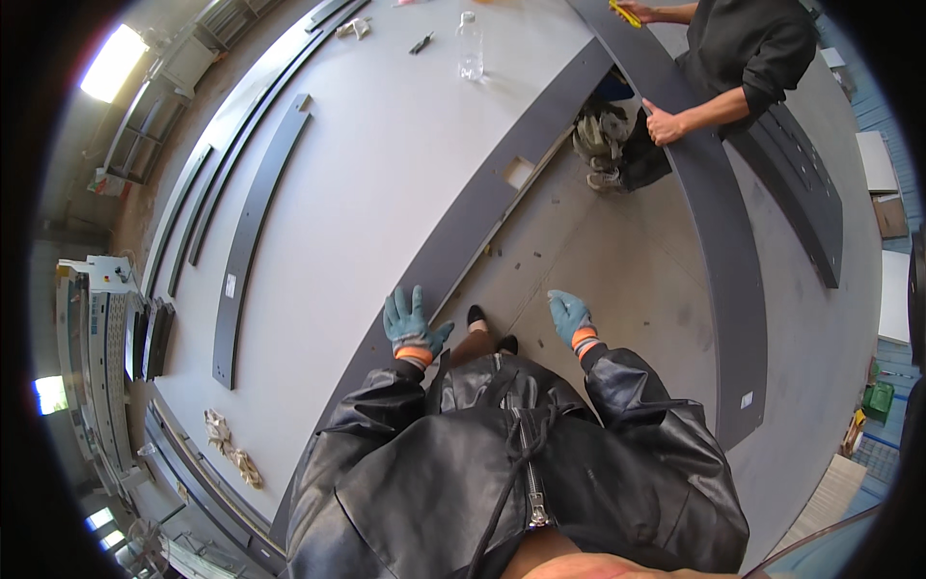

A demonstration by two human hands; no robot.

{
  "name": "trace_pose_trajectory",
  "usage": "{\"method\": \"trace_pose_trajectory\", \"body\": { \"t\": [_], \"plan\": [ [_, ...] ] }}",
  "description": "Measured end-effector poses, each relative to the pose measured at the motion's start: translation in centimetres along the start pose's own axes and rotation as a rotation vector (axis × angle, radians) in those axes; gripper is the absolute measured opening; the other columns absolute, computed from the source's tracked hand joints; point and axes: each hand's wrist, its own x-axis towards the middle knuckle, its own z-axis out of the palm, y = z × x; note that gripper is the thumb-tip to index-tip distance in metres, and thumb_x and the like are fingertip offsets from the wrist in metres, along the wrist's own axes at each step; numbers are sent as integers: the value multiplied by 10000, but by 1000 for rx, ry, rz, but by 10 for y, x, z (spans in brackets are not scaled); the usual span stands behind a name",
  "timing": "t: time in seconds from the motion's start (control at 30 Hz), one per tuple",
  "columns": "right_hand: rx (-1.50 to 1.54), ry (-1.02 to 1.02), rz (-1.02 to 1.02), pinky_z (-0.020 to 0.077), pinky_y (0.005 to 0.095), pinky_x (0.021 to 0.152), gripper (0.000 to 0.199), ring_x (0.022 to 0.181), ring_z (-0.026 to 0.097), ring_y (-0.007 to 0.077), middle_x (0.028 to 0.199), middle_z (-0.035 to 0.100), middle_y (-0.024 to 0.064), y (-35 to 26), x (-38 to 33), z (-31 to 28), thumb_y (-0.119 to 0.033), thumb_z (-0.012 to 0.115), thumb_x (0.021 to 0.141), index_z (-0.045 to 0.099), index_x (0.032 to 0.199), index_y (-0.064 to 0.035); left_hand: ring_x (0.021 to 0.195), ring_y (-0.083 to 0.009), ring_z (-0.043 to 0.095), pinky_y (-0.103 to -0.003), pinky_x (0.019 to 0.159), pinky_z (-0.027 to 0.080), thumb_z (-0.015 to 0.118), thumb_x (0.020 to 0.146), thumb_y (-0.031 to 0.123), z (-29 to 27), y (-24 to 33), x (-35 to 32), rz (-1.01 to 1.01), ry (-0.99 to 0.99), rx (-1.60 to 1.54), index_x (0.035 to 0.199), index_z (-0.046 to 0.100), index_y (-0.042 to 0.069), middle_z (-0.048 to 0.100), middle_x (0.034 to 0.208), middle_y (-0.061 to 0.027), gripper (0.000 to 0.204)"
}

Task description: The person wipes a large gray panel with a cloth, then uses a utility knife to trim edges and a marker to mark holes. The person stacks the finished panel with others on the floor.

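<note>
My left hand (pixel 409 323), in a grey-blue glove with an orange cuff, lies with fingers spread on a long dark grey panel (pixel 453 232). That panel lies along the edge of the light table and has a square cutout farther up. My right hand (pixel 571 317), gloved alike, is held over the floor gap, touching neither panel. Its fingers are drawn together; whatever they hold, if anything, is hidden. Across the gap lies a second long dark panel (pixel 721 246). A co-worker's hand (pixel 662 124) grips its edge, while the other holds a yellow tool (pixel 625 13).
Several narrow dark strips (pixel 258 241) lie on the left table. A clear bottle (pixel 470 46), a small dark tool (pixel 421 43) and pale gloves (pixel 231 447) are also there. Another dark panel (pixel 796 183) rests at right. Small scraps dot the floor (pixel 579 251) between the tables.
</note>
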Motion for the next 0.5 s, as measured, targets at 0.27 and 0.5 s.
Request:
{"method": "trace_pose_trajectory", "body": {
  "t": [0.27, 0.5],
  "plan": [
    [-153, -133, -64, 539, 391, 1048, 383, 1166, 725, 311, 1237, 766, 201, -15, 112, -38, -278, 630, 1041, 730, 1257, 22, 1553, -533, 271, -649, 1253, 214, 883, 685, 579, 18, 16, 65, -97, -71, 33, 1650, 375, 189, 336, 1682, -262, 1158],
    [-121, -31, -132, 548, 415, 1036, 381, 1152, 727, 360, 1225, 762, 207, -20, 220, -56, -312, 642, 1014, 755, 1223, -14, 1494, -502, 385, -645, 1225, 271, 901, 618, 598, 35, -9, 69, 29, 59, 21, 1633, 406, 187, 427, 1620, -259, 1202]
  ]
}}
